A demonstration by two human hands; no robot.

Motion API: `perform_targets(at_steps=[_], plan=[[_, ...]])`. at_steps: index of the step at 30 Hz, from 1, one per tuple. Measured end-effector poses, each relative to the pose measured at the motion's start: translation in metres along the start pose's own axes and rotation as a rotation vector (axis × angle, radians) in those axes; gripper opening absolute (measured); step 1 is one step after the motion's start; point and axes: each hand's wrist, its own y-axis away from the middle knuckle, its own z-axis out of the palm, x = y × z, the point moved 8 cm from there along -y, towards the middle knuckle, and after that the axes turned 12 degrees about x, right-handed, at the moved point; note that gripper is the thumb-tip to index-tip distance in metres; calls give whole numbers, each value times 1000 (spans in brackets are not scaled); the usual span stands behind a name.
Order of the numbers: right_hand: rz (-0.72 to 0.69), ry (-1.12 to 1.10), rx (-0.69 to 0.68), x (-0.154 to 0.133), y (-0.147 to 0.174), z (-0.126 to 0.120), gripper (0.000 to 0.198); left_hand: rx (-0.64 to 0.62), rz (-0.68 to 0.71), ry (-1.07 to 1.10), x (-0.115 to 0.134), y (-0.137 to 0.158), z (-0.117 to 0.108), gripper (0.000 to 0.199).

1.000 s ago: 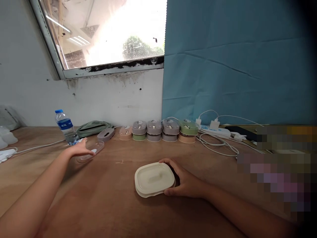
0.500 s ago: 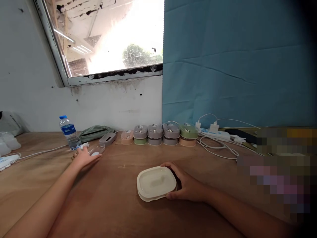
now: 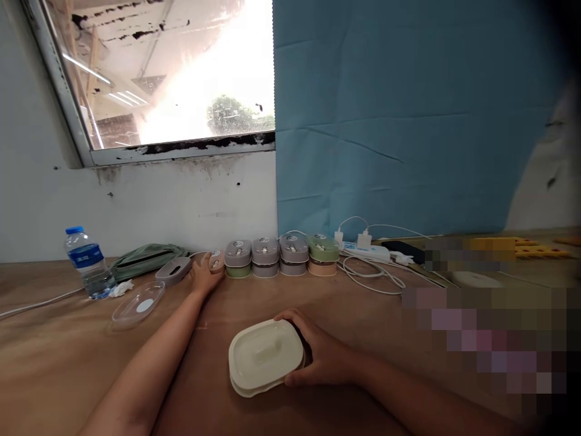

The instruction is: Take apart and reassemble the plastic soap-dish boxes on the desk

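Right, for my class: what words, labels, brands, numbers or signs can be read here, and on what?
No text is legible.
Bottle: white marks on the blue label, too small.
Stacked boxes: marks on round stickers, too small.
Pink box: marks on its round sticker, too small.
Power strip: blue-and-white markings, too blurred.
Cream box: no text seen.
Clear plastic piece: white patch, nothing legible.

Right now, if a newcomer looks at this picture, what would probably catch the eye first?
Most likely the glaring window, upper left, then the big blue cloth right of it. Next comes the cream box at the front of the table, its right end in the right hand. Farther back, the left hand is at the pink box, left of the stacked boxes.
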Motion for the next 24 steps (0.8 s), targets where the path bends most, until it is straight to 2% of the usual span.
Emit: perform_targets(at_steps=[3,6,10,14,16,18,21,24], plan=[[6,0,2,0,0,0,80,-52,-15,22,-4,-5,5,71],[8,-25,30,-1,0,-4,80,-78,-48,33,-19,9,-5,71],[-52,-156,60,-7,0,-8,65,-114,-13,130,-37,54,-41,73],[-89,-450,51,-12,-1,-10,57,-197,44,213,-35,111,-78,70],[-108,-564,114,-12,-2,-15,55,-244,59,247,-24,135,-88,68],[-147,-622,204,-12,-2,-23,52,-289,117,324,-2,155,-91,67],[-177,-605,307,-11,-1,-32,49,-344,234,453,40,177,-87,63],[-127,-570,345,-5,-1,-36,48,-402,345,567,75,193,-77,62]])
